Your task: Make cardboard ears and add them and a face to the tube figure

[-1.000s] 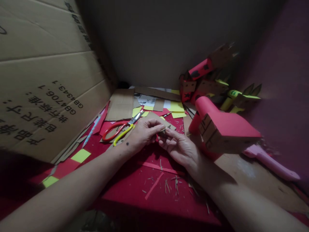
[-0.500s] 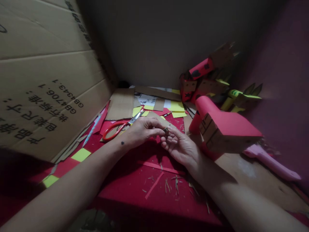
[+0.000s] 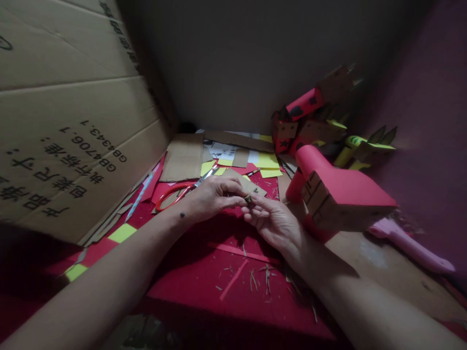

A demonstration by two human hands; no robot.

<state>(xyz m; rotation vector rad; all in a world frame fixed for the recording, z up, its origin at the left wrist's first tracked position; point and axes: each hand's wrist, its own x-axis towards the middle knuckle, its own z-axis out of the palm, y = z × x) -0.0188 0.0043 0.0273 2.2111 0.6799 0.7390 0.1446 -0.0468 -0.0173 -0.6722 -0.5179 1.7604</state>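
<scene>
Between the fingertips of both hands is a small dark piece with a yellowish pattern (image 3: 248,198), too small to name for sure; it looks like a bit of printed cardboard. My left hand (image 3: 219,197) pinches it from the left. From the right, the thumb and fingers of my right hand (image 3: 275,221) are closed on the same piece, the other fingers curled below. A flat piece of cardboard (image 3: 257,187) lies just behind the fingertips. Red-handled scissors (image 3: 173,195) rest beyond my left wrist, blades pointing away and partly hidden.
A large cardboard box (image 3: 73,112) walls the left side. At right stand a red paper-covered cardboard model (image 3: 355,187) and a pink-handled tool (image 3: 412,245). More decorated models (image 3: 304,104) are stacked behind. Paper strips (image 3: 233,280) and shreds litter the red cloth (image 3: 189,282).
The fingertips of both hands have drawn slightly closer around the small piece, which has shifted and turned a little. My forearms stay nearly where they were.
</scene>
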